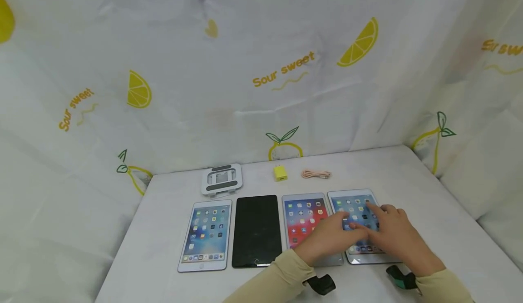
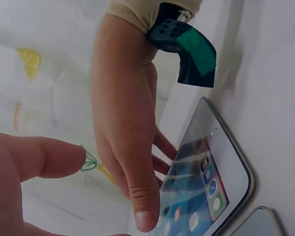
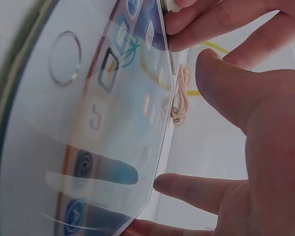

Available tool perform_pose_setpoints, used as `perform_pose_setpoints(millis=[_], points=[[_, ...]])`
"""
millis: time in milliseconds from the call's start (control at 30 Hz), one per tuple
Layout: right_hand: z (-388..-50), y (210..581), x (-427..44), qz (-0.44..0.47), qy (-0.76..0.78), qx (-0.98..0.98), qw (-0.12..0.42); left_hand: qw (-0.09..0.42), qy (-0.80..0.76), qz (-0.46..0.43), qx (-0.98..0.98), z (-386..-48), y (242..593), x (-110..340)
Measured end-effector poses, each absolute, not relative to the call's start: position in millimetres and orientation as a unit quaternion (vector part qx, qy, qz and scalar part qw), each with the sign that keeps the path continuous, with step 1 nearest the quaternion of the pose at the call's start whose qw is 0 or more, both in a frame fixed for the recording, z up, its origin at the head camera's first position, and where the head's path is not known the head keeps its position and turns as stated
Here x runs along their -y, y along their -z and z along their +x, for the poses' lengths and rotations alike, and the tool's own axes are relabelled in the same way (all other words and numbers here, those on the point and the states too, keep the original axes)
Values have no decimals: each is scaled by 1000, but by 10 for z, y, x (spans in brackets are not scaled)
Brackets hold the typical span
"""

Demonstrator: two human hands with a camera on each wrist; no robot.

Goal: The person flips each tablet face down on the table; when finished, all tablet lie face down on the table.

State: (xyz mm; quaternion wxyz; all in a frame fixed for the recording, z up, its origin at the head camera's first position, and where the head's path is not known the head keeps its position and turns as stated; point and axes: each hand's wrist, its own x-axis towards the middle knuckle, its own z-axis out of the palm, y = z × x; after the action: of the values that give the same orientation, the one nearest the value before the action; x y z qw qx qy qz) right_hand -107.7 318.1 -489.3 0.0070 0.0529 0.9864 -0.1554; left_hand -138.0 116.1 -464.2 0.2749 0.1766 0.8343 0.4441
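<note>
Head view: the right hand (image 1: 395, 231) is over the rightmost white tablet (image 1: 355, 203), fingers spread, and the left hand (image 1: 332, 238) extends over its left edge, fingers loosely extended; neither visibly grips anything. Handling of this tablet appears under way, not finished. Beyond it to the left, the bundled pink cable (image 1: 315, 174), yellow USB charger (image 1: 280, 173) and folded stand (image 1: 221, 186) lie untouched.

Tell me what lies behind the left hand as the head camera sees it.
The left hand overlaps the red-and-blue-screened tablet and part of the rightmost tablet. Much of the first tablet's lower part is covered, so what it shows there cannot be seen.
</note>
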Motion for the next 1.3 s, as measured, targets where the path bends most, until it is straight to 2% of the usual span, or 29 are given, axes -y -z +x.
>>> perform_pose_setpoints(millis=[500,767,967,1300], points=[[-1031,4908,-3214,54,121,-991,16,308,-552,106,-767,-1418,4638,-1166],[-1033,4903,-3200,46,123,-991,39,315,-603,79,-729,-1447,4632,-1187],[-1060,4876,-3164,49,139,-987,63,304,-630,59,-712,-1449,4611,-1219],[-1131,4832,-3065,44,178,-981,63,277,-710,-5,-648,-1447,4493,-1208]])
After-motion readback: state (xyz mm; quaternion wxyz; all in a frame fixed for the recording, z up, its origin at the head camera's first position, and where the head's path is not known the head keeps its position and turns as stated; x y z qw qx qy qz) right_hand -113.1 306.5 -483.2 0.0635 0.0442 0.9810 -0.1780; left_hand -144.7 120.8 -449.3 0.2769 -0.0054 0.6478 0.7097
